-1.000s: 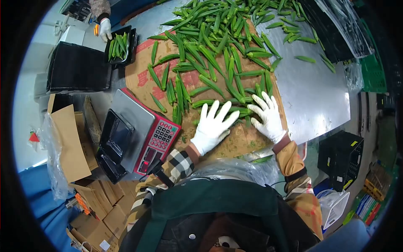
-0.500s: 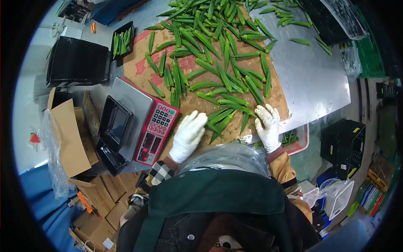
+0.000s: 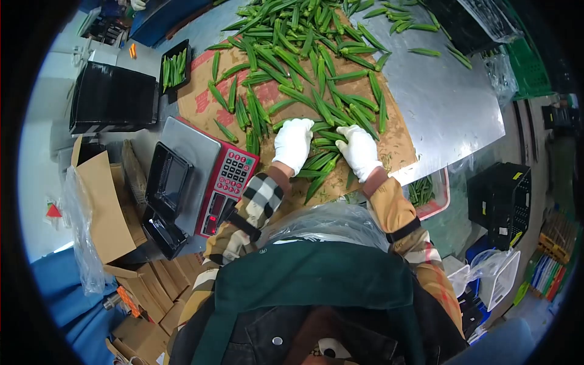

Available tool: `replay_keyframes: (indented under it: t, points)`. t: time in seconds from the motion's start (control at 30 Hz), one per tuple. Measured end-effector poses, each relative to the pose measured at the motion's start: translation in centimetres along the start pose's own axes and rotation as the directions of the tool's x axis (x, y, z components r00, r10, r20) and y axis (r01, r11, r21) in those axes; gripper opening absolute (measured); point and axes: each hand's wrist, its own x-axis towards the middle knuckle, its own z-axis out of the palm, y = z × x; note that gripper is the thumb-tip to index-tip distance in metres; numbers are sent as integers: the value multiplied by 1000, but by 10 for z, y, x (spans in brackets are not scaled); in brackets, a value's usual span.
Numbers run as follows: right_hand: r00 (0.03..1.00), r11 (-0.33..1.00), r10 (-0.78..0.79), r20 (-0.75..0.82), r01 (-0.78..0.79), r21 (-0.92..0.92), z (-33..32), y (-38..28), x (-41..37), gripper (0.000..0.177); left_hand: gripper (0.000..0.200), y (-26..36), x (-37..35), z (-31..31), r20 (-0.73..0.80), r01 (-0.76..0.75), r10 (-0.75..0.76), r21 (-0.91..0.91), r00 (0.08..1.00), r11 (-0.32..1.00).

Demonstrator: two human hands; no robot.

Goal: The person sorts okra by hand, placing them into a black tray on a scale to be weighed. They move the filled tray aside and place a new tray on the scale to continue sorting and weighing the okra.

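Note:
Okra pods (image 3: 292, 61) lie heaped and scattered over a wet cardboard sheet (image 3: 398, 137) on a metal table. My left hand (image 3: 294, 146), in a white glove, rests on pods near the front of the heap, its fingers bent and pointing forward. Opposite it, my right hand (image 3: 359, 151), gloved too, touches the same small group of pods from the right, fingertips bent toward the left. Several pods lie between the two hands. The undersides of both hands are hidden, so a firm grip cannot be made out.
Left of the cardboard stands a red scale (image 3: 228, 176) with black trays (image 3: 168, 176) on it. Behind it are a black box (image 3: 114, 97) and a tray of okra (image 3: 175, 67). A red-rimmed crate (image 3: 444, 194) sits low at the right. A gloved hand (image 3: 139, 5) shows at the top left.
Both my hands have moved forward onto the okra and closer together. A gloved hand has come into view at the top left.

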Motion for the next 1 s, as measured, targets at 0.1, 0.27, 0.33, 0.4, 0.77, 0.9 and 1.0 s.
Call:
replay_keyframes:
  t: [0.1,0.27,0.33,0.4,0.77,0.9,1.0]
  points:
    - [996,947,91,1,-87,309,-29,5,-23,37,29,12,-7,-28,363,455,-281,-614,889,646]
    - [898,457,227,377,-440,773,-55,19,-54,32,40,28,-31,-64,641,624,-151,-767,752,-149]
    - [870,204,210,446,-486,850,-56,26,-64,35,46,26,-38,-62,655,625,-76,-744,752,-235]
    - [891,-89,156,426,-417,905,-55,27,-71,39,48,30,-44,-68,624,591,-2,-740,781,-321]
    - [947,877,276,-163,-179,446,-49,63,-3,36,30,-17,6,-71,176,441,-424,-587,888,679]
    - [965,982,134,-226,-161,-104,-26,51,13,43,37,-39,13,-22,-63,136,-128,135,990,982]
    - [942,945,322,-98,-325,-25,-40,44,21,49,31,-30,20,-29,58,160,-182,275,982,948]
